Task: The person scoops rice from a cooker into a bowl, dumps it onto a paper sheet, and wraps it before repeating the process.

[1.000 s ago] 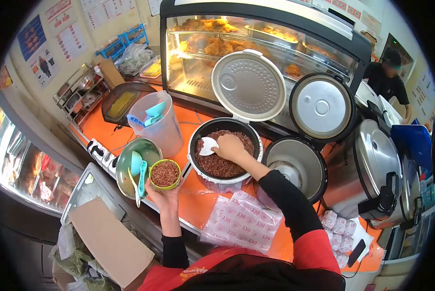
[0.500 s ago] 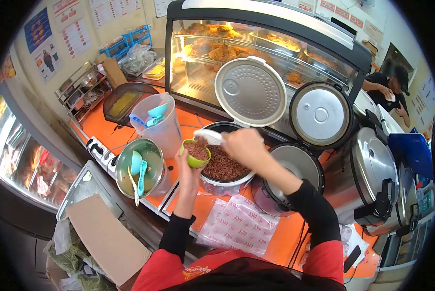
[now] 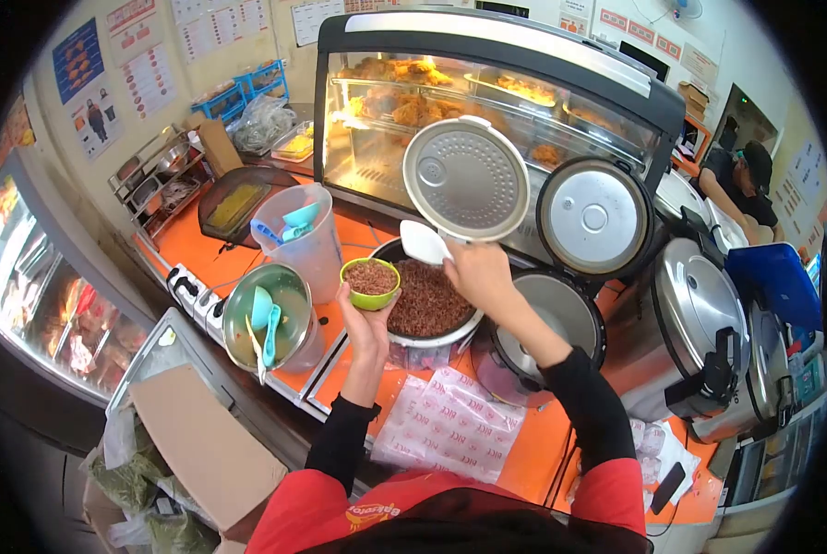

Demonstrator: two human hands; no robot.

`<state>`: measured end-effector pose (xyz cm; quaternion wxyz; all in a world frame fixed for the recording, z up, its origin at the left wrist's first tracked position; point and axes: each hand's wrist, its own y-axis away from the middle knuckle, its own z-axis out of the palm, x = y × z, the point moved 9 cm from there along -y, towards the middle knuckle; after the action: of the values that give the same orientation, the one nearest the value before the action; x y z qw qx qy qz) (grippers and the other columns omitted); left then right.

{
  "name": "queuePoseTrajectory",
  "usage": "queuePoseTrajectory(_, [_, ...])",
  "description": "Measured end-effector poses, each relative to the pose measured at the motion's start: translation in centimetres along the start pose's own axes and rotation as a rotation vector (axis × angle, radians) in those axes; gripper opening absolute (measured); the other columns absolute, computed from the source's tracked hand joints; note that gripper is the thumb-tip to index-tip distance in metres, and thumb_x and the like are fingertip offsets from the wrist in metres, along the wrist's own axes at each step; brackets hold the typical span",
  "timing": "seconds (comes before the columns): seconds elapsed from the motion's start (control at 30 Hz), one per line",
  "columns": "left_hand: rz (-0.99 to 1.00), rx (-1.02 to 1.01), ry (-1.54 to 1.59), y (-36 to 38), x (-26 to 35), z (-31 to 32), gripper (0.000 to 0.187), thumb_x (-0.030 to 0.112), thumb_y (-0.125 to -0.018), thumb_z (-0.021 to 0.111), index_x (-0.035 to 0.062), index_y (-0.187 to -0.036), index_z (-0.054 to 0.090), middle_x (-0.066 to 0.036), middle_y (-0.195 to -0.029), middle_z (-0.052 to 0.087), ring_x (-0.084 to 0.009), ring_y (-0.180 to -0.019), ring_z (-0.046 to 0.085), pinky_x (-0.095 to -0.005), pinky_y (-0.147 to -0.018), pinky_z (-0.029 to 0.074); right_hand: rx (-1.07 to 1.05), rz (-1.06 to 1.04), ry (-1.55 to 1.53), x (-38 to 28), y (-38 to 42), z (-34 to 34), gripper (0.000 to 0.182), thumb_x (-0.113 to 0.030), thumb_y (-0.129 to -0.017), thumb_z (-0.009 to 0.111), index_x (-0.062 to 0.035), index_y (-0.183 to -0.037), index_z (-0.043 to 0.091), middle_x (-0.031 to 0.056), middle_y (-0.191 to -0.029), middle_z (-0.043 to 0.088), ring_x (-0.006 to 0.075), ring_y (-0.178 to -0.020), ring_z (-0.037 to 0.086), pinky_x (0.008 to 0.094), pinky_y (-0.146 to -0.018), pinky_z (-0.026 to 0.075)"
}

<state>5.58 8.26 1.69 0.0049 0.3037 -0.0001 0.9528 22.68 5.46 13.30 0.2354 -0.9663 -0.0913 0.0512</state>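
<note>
My left hand [image 3: 367, 325] is closed round a small green bowl [image 3: 373, 301] that holds reddish-brown rice [image 3: 369, 275]. In my right hand [image 3: 484, 279] is a white rice paddle [image 3: 423, 243], its blade raised above the far left rim of the cooker. Below it, an open rice cooker [image 3: 432, 355] contains more of the same rice [image 3: 427, 300]; its lid [image 3: 466, 180] stands up behind. The bowl is just left of the cooker's opening, tilted slightly toward me. My right fingers partly hide the paddle's handle.
Left of the bowl stand a metal pot [image 3: 289, 343] with scoops in liquid and a clear plastic jug [image 3: 314, 251]. A second open cooker [image 3: 561, 319] is at right. Printed paper sheets [image 3: 450, 420] lie in front; a heated display case [image 3: 358, 138] is behind. A co-worker [image 3: 741, 189] is far right.
The paddle has lifted away from the bowl, up and to the right. The green bowl has tipped back more level, and the rice in it looks flatter. My view has shifted slightly.
</note>
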Motion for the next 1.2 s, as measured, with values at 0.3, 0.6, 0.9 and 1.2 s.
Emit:
queuePoseTrajectory(0.3, [0.190,-0.040,-0.222,13.1,-1.9,1.9,0.059,0.046,-0.096,0.035,0.0017,-0.134,0.029,-0.010,-0.137,0.037,-0.0237,-0.127,0.036,-0.0374,-0.107,0.026,0.014,0.272,-1.824,-7.3,12.7,5.8,0.088,-0.037,-0.077,0.072,-0.0050,-0.141,0.021,0.0126,-0.142,0.031,0.0237,-0.132,0.030,0.0348,-0.110,0.024])
queuePoseTrajectory(0.6, [-0.239,-1.105,-1.802,21.5,-14.4,-14.6,0.085,0.050,-0.075,0.063,0.0001,-0.136,0.030,-0.014,-0.142,0.028,-0.0315,-0.132,0.027,-0.0502,-0.108,0.016,0.327,1.087,-2.674,-4.2,37.8,12.1,0.078,-0.031,-0.075,0.073,-0.0065,-0.135,0.030,0.0113,-0.134,0.041,0.0261,-0.126,0.039,0.0467,-0.104,0.033])
queuePoseTrajectory(0.9, [-0.054,-1.113,-2.118,22.8,-15.9,-16.9,0.116,0.063,-0.064,0.066,0.0015,-0.144,0.009,-0.014,-0.152,0.009,-0.0317,-0.140,0.004,-0.0615,-0.106,0.000,-0.213,0.513,-0.504,-4.5,35.5,16.9,0.074,-0.018,-0.057,0.077,-0.0188,-0.125,0.046,0.0170,-0.125,0.045,0.0366,-0.118,0.042,0.0501,-0.094,0.038])
queuePoseTrajectory(1.2, [0.023,-1.088,-1.926,23.5,-14.9,-15.5,0.095,0.049,-0.060,0.075,0.0089,-0.136,0.034,-0.014,-0.149,0.019,-0.0362,-0.139,0.010,-0.0598,-0.106,0.002,-0.120,0.645,-0.491,-3.6,35.6,13.3,0.074,-0.020,-0.055,0.078,-0.0178,-0.122,0.047,0.0164,-0.125,0.041,0.0361,-0.115,0.042,0.0494,-0.092,0.039])
